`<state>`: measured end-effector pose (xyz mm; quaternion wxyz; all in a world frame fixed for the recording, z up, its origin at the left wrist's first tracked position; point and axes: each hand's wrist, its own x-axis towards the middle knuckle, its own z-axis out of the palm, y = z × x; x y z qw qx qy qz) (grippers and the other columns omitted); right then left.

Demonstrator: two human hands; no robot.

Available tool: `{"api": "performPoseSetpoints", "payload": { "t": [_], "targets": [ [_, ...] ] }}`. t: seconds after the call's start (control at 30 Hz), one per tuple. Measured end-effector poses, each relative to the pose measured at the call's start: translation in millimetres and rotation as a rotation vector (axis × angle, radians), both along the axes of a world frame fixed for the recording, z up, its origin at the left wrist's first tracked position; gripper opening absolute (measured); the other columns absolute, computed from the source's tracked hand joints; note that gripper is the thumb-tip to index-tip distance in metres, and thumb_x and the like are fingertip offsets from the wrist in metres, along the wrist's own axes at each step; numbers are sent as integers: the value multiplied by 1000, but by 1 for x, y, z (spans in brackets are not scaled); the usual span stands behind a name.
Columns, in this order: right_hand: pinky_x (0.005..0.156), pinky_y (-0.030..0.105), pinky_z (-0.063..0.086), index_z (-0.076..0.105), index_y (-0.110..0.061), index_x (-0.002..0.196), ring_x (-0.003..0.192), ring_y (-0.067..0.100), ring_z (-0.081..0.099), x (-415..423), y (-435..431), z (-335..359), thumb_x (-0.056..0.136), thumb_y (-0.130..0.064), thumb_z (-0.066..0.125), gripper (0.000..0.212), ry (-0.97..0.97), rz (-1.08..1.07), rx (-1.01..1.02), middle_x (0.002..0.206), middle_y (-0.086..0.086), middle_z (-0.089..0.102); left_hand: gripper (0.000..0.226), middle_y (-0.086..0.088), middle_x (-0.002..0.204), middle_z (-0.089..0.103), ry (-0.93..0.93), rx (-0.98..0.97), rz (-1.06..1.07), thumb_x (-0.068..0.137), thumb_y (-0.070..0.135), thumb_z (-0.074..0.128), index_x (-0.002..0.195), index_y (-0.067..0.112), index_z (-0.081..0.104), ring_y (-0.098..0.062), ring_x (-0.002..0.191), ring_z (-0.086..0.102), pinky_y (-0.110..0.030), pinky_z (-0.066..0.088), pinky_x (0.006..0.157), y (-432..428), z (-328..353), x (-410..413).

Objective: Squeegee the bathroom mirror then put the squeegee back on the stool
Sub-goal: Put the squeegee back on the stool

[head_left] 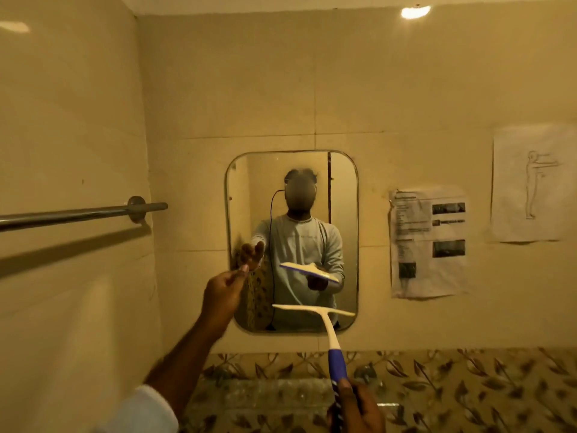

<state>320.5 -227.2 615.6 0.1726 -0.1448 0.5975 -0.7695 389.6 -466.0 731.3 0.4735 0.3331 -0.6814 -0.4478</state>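
Squeegee likely light, stiff. Right hand curled round blue handle below mirror. Left hand loose, empty, beside mirror.

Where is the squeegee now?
Low, right of centre in the head view: the right hand grips the squeegee by its blue handle, its blade before the bottom edge of the mirror.

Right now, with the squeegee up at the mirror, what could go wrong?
The right hand grips the squeegee only at the tail of its blue handle, so the blade may wobble and leave streaks. The left hand reaches to the lower left edge of the mirror, where its fingers could smudge the glass or block the blade.
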Motion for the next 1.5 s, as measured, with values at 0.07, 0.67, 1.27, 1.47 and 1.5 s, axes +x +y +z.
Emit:
{"api": "performPoseSetpoints", "payload": {
  "t": [0.07,0.67,1.27,1.47,1.5],
  "targets": [
    [47,28,41,69,-4,95,49,27,50,14,8,0,99,-17,58,17,-29,40,-38,55,18,56,30,-14,95,80,135,272,-91,102,39,66,103,11,78,-29,90,71,-40,51,80,50,-27,1],
    [35,23,36,69,-17,102,39,20,46,76,72,-25,101,-18,55,14,-21,50,-74,53,16,54,24,-25,109,78,217,788,-585,102,14,61,116,1,76,-37,98,77,-45,62,82,205,-97,30],
    [46,29,44,67,-25,105,52,17,57,53,147,-92,101,-36,57,15,8,-21,103,73,3,67,14,0,88,81,191,811,-583,104,19,63,103,14,76,-14,84,74,-39,61,83,239,-154,-38],
    [61,22,54,66,-28,107,75,13,68,-11,207,-135,97,-38,62,15,13,-94,224,89,0,71,15,-2,82,80,85,850,-584,104,17,62,103,10,76,-9,70,76,-28,64,61,297,-202,-118],
    [67,25,58,66,-30,105,81,12,69,-25,219,-145,96,-41,62,15,34,-105,263,92,-3,72,15,-3,84,80,62,872,-583,104,17,64,107,9,76,-10,71,76,-29,64,61,308,-211,-134]
  ]
}}
